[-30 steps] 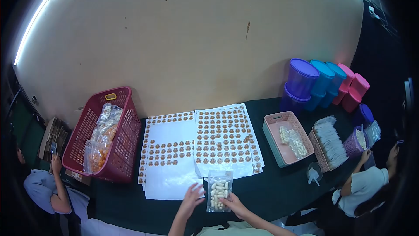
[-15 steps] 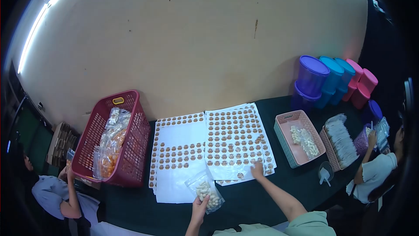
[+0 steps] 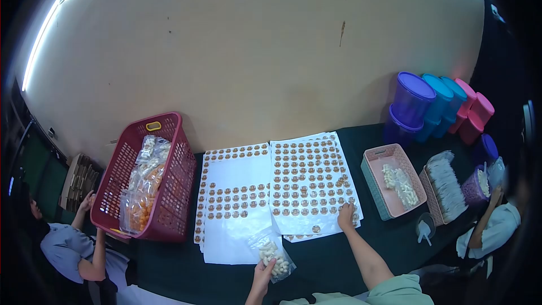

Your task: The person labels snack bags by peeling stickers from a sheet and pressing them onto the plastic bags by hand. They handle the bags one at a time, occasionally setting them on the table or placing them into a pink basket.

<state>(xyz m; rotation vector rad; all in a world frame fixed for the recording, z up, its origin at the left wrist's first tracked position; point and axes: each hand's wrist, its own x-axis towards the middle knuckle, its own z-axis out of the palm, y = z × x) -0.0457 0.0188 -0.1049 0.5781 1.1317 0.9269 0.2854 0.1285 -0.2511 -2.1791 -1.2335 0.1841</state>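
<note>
A clear plastic bag of whitish pieces [image 3: 279, 262] is in my left hand [image 3: 263, 277], its top lying over the lower edge of the white sheets. My right hand [image 3: 346, 218] touches the right edge of the right sticker sheet [image 3: 307, 223], its fingers bent together over the round brown stickers; whatever they pinch is too small to make out. To the left is another sheet [image 3: 231, 243], with a blank lower part and rows of the same stickers above.
A maroon basket [image 3: 172, 192] with filled bags stands left. On the right are a pink-and-green basket [image 3: 372, 192], a basket of flat bags [image 3: 449, 183], a scoop in a bowl [image 3: 423, 230] and stacked colored tubs [image 3: 415, 99]. One person [image 3: 73, 251] is left, another [image 3: 491, 231] right.
My right hand has moved right along the sheet to its edge. The bag in my left hand sits slightly lower. The person on the left has shifted their hands to the maroon basket.
</note>
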